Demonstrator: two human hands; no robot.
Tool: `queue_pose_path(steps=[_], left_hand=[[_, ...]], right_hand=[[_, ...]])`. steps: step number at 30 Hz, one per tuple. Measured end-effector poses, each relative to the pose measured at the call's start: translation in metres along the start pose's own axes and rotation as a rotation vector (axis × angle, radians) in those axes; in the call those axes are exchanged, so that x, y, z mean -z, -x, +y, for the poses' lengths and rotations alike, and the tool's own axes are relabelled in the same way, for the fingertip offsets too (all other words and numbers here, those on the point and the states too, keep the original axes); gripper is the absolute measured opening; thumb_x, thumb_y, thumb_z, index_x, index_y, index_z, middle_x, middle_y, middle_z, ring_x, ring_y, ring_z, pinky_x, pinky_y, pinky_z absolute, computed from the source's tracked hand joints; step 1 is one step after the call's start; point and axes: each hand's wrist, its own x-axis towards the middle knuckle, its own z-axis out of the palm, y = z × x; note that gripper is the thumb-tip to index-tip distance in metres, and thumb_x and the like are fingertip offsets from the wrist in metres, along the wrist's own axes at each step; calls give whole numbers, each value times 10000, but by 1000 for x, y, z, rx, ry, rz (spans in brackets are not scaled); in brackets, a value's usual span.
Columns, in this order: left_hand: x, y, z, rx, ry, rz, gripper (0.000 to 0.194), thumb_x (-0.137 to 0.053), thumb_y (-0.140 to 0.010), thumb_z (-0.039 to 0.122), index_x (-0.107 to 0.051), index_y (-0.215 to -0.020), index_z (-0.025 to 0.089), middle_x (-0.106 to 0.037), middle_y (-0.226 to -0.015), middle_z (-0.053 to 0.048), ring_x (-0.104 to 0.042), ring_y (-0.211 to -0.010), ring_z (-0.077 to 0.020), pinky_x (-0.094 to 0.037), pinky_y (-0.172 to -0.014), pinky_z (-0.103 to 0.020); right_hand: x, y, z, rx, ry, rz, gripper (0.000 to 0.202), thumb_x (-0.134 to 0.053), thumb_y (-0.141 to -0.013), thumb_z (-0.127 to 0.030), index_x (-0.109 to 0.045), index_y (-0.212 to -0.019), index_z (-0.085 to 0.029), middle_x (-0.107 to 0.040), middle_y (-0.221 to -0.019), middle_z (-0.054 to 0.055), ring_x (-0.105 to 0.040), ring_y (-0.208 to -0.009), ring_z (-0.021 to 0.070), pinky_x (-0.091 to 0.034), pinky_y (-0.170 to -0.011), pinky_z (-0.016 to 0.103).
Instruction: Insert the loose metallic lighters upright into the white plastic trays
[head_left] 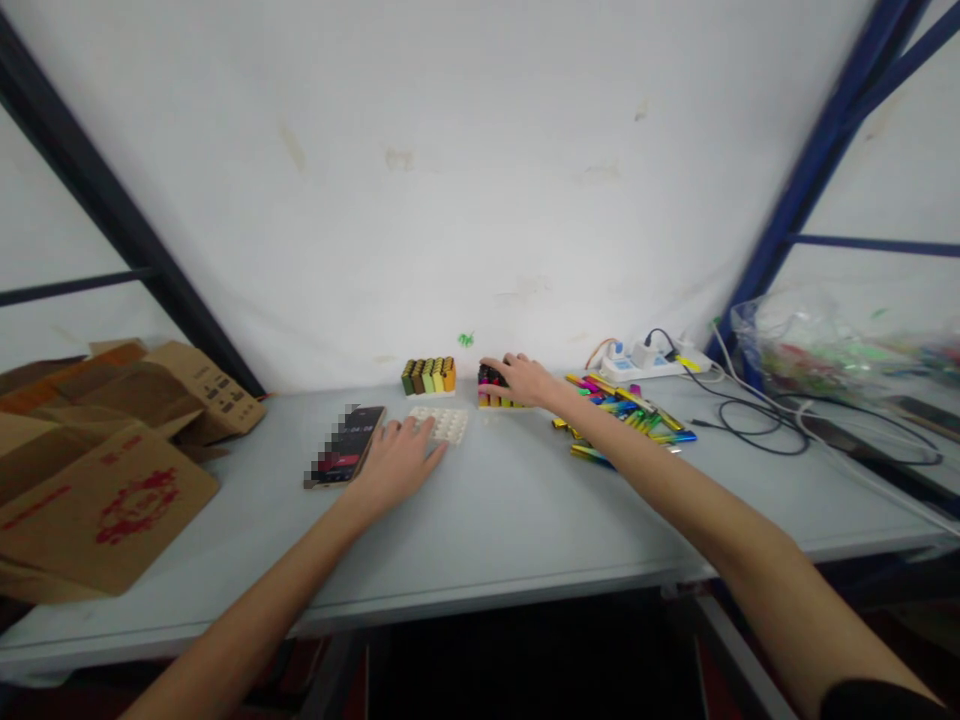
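Observation:
My left hand (401,458) rests with its fingers spread on the near-left part of a white tray (451,427) with rows of small cups. A phone (349,447) lies just left of that hand. My right hand (525,380) reaches over a block of dark-topped, pink and yellow lighter-like pieces (493,402), its fingers curled over the top and side. Left of it, near the wall, stands a second block of upright green to orange pieces (428,377). Loose shiny coloured pieces (637,412) are heaped to the right, partly behind my right forearm.
Opened cardboard boxes (120,500) fill the table's left end. At the back right, a power strip (652,362) has plugs in it, and black cables (757,430) loop across the table (480,540). Clear plastic bags (810,345) lie far right, by a blue metal post (795,190).

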Motion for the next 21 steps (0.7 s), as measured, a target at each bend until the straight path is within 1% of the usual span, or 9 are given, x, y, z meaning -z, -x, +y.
queue_pose_path(steps=[1,3,6,8,11,14,17,19,21], left_hand=[[1,-4,1,14,-5,19,510,-456,-1010,460,-582,-1389,144,-618,-1334,-221,-588,-1205,-423,-437,-1035,-584],[3,-8,5,-14,39,86,483,-489,-992,452,-622,-1325,129,-602,-1330,-222,-575,-1214,-419,-450,-1038,-574],[8,-9,21,-110,224,233,492,-545,-965,466,-597,-1338,150,-595,-1321,-187,-547,-1264,-371,-442,-1100,-522],[9,-8,37,-150,367,277,585,-611,-926,510,-535,-1407,186,-570,-1363,-162,-525,-1312,-349,-428,-1138,-496],[6,-11,66,-172,580,225,855,-680,-855,619,-365,-1540,214,-482,-1475,-166,-483,-1382,-349,-406,-1172,-511],[2,-22,92,-167,750,141,1114,-741,-776,673,-179,-1618,208,-399,-1549,-193,-419,-1442,-380,-376,-1189,-543],[0,-36,113,-138,886,80,1245,-777,-752,651,-23,-1640,213,-381,-1546,-209,-404,-1452,-391,-368,-1185,-561],[0,-45,124,-115,966,78,1292,-800,-729,652,14,-1640,231,-383,-1525,-209,-413,-1440,-386,-369,-1181,-557],[-1,-53,135,-107,1023,102,1357,-845,-680,634,29,-1639,236,-386,-1492,-203,-414,-1430,-386,-361,-1184,-551]], right_hand=[[2,10,-4,-26,13,2,732,-277,-999,-719,-340,-1574,-271,-585,-1335,192,-580,-1185,346,-483,-943,448],[6,31,-15,-81,45,25,737,-279,-1000,-713,-353,-1552,-229,-586,-1328,211,-578,-1181,364,-486,-927,466],[12,62,-33,-169,106,68,685,-271,-1024,-667,-406,-1494,-187,-610,-1281,223,-598,-1152,370,-474,-935,483],[16,76,-44,-216,130,82,649,-269,-1043,-622,-421,-1469,-155,-630,-1233,226,-621,-1120,359,-472,-936,470],[22,85,-51,-261,119,58,596,-299,-1054,-574,-434,-1442,-142,-652,-1201,225,-646,-1097,347,-484,-915,440],[27,81,-45,-294,73,27,566,-319,-1051,-567,-490,-1371,-132,-679,-1167,224,-675,-1079,341,-499,-901,420],[31,72,-29,-348,-16,-11,599,-294,-1041,-609,-552,-1289,-129,-716,-1092,217,-706,-1043,348,-516,-883,421],[34,68,-15,-397,-83,-46,659,-268,-1026,-655,-584,-1270,-130,-724,-1102,230,-710,-1059,360,-516,-900,440],[36,67,-3,-455,-133,-80,728,-257,-1005,-704,-616,-1266,-127,-720,-1147,256,-703,-1095,375,-511,-924,459]])
